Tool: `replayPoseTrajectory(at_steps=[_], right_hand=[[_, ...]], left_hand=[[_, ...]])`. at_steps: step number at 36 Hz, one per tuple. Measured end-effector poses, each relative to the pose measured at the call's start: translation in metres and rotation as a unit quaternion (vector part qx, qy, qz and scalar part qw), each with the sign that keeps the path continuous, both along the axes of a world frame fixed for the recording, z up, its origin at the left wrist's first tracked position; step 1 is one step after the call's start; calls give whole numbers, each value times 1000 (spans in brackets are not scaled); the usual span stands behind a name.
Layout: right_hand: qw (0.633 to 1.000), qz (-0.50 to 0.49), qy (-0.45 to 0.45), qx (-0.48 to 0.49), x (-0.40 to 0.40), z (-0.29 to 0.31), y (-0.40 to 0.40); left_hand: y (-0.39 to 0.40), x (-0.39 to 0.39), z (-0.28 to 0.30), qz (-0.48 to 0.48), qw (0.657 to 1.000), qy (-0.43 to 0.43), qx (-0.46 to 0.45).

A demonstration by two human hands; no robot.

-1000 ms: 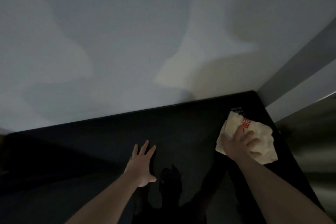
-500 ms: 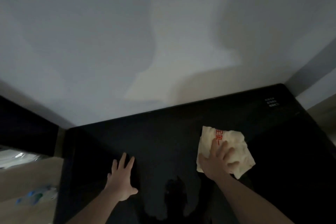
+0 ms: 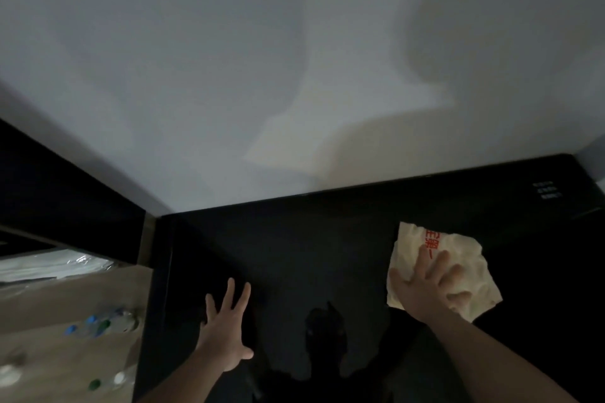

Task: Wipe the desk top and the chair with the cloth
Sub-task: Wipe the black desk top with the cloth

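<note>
A glossy black desk top (image 3: pixel 311 249) fills the lower middle of the head view, pushed against a pale wall. A crumpled white cloth (image 3: pixel 415 249) with red printed characters lies on its right part. My right hand (image 3: pixel 432 285) presses flat on the cloth with fingers spread over it. My left hand (image 3: pixel 227 334) rests palm down on the desk near its left side, fingers apart and holding nothing. No chair is in view.
Left of the desk a wooden floor (image 3: pixel 59 304) holds several plastic bottles (image 3: pixel 98 327) with blue and green caps. Clear plastic wrapping (image 3: pixel 49 263) lies under a dark panel (image 3: pixel 65 206). White markings (image 3: pixel 546 190) sit at the desk's far right corner.
My right hand has slid the cloth leftward from the desk's far right corner toward the middle. The view has swung left, revealing the floor and bottles.
</note>
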State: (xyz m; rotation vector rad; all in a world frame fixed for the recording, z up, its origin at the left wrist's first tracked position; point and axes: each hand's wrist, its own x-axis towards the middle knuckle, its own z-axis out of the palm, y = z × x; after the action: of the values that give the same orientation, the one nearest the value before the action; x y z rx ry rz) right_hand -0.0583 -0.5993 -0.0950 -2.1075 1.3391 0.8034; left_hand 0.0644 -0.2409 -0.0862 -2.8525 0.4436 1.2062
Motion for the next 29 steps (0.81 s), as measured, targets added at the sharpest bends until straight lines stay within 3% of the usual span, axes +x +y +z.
replayPoseTrajectory(at_steps=[17,29], right_hand=[[999,-38,-16,-22,22,4,4],[999,6,-47,0,47,2,159]], left_hand=[[40,17,6,-35,999,-17,-27],[158,44,5,-13,999,-38,-16]])
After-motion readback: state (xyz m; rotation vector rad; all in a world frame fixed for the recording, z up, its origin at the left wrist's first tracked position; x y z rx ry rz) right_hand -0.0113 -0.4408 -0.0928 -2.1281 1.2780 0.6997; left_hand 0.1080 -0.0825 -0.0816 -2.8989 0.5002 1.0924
